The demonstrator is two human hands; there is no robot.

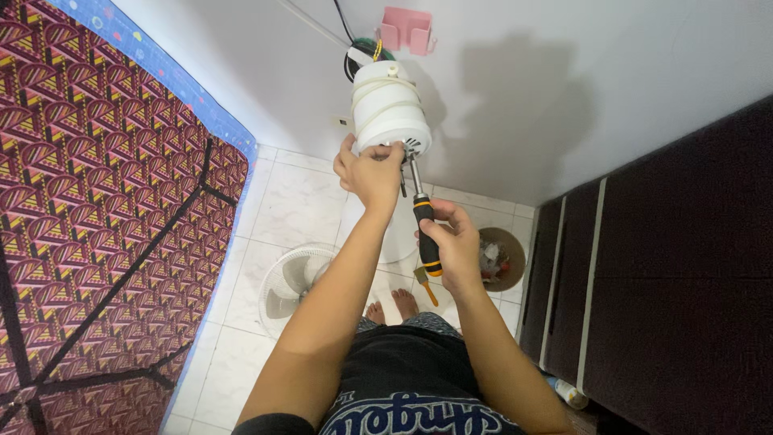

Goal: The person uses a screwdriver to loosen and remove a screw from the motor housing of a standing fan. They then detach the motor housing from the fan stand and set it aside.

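1. At twelve o'clock in the head view, a white fan motor housing (pixel 390 109) hangs against the white wall, with black and green wires bunched at its top and a pink wall holder (pixel 407 29) just beyond it.
2. Left hand (pixel 372 171): fingers curled shut around the lower rim of the housing, gripping it from the seven o'clock side.
3. Right hand (pixel 455 246): wrapped closed around the black-and-orange handle of a screwdriver (pixel 422 211), whose metal shaft points up toward eleven o'clock and meets the underside of the housing.
4. Down on the white tiled floor, a white fan grille (pixel 291 278) lies at seven o'clock from the hands.
5. A round bin (pixel 501 258) with scraps sits at four o'clock, beside a dark cabinet (pixel 676 266).
6. A red patterned mattress (pixel 97 201) fills the nine o'clock side.
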